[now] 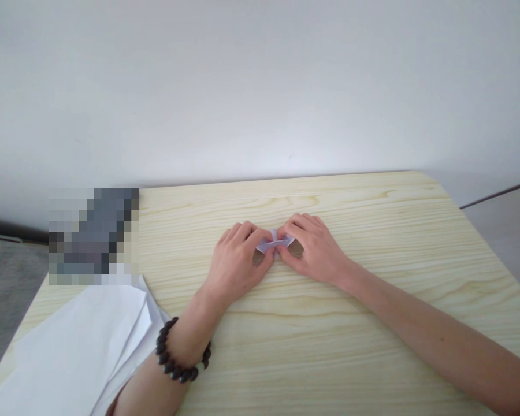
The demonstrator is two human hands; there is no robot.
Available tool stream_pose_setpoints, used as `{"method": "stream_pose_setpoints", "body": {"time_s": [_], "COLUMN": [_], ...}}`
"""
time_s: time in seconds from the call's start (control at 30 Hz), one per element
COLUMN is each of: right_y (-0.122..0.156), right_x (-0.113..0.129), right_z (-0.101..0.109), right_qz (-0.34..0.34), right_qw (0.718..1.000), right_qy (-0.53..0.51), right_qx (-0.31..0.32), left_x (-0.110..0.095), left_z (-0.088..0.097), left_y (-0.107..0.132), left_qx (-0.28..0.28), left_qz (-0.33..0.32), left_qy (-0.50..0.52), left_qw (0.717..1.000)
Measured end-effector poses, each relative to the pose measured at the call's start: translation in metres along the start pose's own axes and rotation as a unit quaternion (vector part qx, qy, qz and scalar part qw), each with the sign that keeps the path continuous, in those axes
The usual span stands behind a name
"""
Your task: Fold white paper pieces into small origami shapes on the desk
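Observation:
A small piece of folded paper (268, 246), pale lilac-white, lies between my two hands near the middle of the table. My left hand (241, 258) pinches its left side between thumb and fingers. On the other side, my right hand (311, 245) grips the paper's right part the same way. Both thumbs come close together at the paper's near edge. The fingers cover much of the paper, so its full shape is hidden. A dark beaded bracelet (172, 365) circles my left wrist.
Several white paper sheets (78, 341) lie in a loose stack at the table's left front, partly under my left forearm. Behind them is a dark, pixelated object (101, 231). The wood-grain table (351, 346) meets a white wall (260, 86) at its far edge.

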State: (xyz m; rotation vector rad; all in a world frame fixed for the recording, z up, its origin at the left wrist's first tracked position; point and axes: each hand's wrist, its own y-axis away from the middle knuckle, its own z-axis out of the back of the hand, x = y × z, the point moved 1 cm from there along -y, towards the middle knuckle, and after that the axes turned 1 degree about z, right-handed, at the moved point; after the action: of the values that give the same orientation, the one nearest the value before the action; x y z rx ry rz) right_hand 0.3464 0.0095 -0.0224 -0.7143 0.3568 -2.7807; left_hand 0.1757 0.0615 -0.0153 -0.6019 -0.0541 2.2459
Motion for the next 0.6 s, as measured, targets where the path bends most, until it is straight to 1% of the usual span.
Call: {"method": "stream_pose_setpoints", "body": {"time_s": [0.1,0.2,0.3,0.37,0.4,0.47,0.6], "right_y": [0.0,0.0,0.0,0.0,0.0,-0.001,-0.003], "right_x": [0.001,0.001,0.0,-0.001,-0.002,-0.004,-0.014], "right_z": [-0.001,-0.001,-0.001,-0.001,0.0,0.002,0.008], "right_qz": [0.002,0.003,-0.004,-0.009,-0.01,-0.011,-0.033], "right_qw": [1.0,1.0,1.0,1.0,0.999,0.998,0.985], "right_qy": [0.011,0.007,-0.01,-0.026,-0.036,-0.064,-0.165], "right_qx": [-0.002,-0.002,-0.004,-0.011,-0.016,-0.026,-0.033], "left_x": [-0.003,-0.002,0.006,0.014,0.018,0.024,0.028], "left_z": [-0.001,0.002,0.009,0.013,0.014,0.016,0.016], "left_y": [-0.001,-0.002,-0.001,0.0,0.0,0.001,0.0], "left_qx": [-0.009,-0.001,0.021,0.026,0.022,-0.005,-0.055], "left_qz": [0.008,0.006,-0.02,-0.015,-0.002,0.03,0.075], "left_qy": [-0.012,0.004,0.084,0.151,0.174,0.199,0.232], "left_qw": [1.0,1.0,0.996,0.988,0.984,0.98,0.968]}}
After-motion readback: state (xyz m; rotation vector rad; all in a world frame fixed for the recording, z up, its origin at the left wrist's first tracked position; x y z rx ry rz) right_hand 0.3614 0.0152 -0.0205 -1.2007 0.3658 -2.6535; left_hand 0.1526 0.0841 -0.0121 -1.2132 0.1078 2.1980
